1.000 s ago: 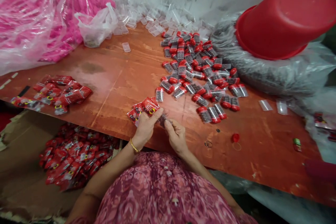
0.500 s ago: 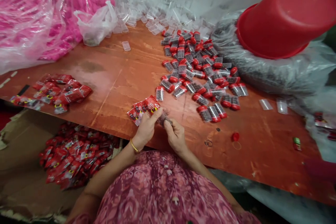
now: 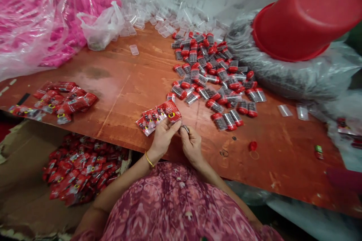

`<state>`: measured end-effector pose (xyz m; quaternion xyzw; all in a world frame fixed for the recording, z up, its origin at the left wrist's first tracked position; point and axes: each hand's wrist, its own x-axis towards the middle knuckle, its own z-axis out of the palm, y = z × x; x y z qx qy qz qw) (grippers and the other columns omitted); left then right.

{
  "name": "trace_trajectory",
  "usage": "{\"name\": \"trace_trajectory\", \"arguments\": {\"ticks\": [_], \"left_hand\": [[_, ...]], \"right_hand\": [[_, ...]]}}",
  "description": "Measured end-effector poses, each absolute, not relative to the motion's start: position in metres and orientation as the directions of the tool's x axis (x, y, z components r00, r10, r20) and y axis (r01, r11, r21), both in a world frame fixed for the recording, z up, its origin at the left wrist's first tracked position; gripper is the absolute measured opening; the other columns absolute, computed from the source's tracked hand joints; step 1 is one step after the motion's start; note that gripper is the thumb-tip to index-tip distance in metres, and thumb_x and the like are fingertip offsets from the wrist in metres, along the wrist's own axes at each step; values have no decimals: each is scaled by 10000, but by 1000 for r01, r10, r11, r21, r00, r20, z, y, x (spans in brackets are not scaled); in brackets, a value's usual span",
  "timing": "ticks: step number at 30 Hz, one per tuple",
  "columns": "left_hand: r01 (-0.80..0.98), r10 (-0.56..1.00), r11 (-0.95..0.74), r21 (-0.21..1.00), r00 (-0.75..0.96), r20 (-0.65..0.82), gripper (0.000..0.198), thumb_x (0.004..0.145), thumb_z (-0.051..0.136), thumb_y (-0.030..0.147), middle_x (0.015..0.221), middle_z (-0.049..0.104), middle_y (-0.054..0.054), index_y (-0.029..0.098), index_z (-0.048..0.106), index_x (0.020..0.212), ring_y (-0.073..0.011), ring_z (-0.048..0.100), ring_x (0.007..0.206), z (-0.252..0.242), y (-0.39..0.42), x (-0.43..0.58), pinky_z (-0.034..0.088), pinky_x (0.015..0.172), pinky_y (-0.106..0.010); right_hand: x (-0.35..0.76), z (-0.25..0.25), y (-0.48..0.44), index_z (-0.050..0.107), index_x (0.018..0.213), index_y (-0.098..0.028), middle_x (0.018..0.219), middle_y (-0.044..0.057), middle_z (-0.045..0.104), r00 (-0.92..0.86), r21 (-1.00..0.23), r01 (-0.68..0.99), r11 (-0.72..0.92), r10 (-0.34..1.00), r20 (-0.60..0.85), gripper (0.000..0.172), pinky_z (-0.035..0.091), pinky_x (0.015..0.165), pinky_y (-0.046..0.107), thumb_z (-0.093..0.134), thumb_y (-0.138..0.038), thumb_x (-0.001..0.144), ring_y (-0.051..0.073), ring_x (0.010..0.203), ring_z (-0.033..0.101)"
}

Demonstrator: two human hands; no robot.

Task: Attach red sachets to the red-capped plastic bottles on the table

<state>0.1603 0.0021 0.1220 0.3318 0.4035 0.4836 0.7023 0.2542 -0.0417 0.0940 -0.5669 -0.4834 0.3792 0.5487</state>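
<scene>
Red sachets sit fanned in the left hand, pinched thumb-to-fingers over the near table edge. The front one has swung up and right in the last second. The right hand pinches a small vial, now mostly hidden, touching that sachet.

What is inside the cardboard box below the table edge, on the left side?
A heap of red packets lies in the cardboard box. The table covers the box's far part, so anything lying there cannot be seen.

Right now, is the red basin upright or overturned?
Overturned: the red basin rests tilted, rim down, on the bulging clear bag.
</scene>
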Motion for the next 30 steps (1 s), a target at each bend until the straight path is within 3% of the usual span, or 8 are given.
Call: {"name": "trace_trajectory", "arguments": {"ticks": [7,12,16,23,30], "left_hand": [[-332,909,349,876,349,-229,306,616,761,339,809,710,-42,158,653,837,-171,646,762,114,6,158,500,782,-307],[-218,905,262,940,393,-162,322,664,724,359,918,706,-68,146,637,890,-191,641,855,99,7,160,491,843,-336],[-192,890,224,956,440,-120,346,719,675,397,937,695,-81,133,629,938,-204,631,886,89,7,159,488,856,-351],[-44,864,224,974,472,-177,321,725,661,419,821,654,-41,134,604,861,-163,584,769,86,10,153,481,734,-296],[-177,860,334,926,460,-223,367,651,738,382,836,643,-33,142,572,873,-145,582,768,97,6,157,467,747,-273]], "right_hand": [[289,100,-36,619,983,-185,813,21,670,241,-909,386,154,935,261,177,481,633,248,507,-251,864,128,697,602],[306,109,-24,642,858,-185,753,24,683,26,-809,496,314,927,375,119,488,618,247,524,-205,856,132,660,617],[310,105,-23,627,844,-184,708,29,667,-9,-757,541,367,902,431,114,483,581,242,515,-180,863,131,620,605],[312,100,-21,581,804,-192,616,7,607,-116,-501,720,481,795,596,115,437,528,227,499,-122,844,120,546,557],[304,100,-19,511,702,-196,527,-34,490,-104,-434,783,445,782,614,150,336,467,220,473,-80,790,99,474,445]]}}
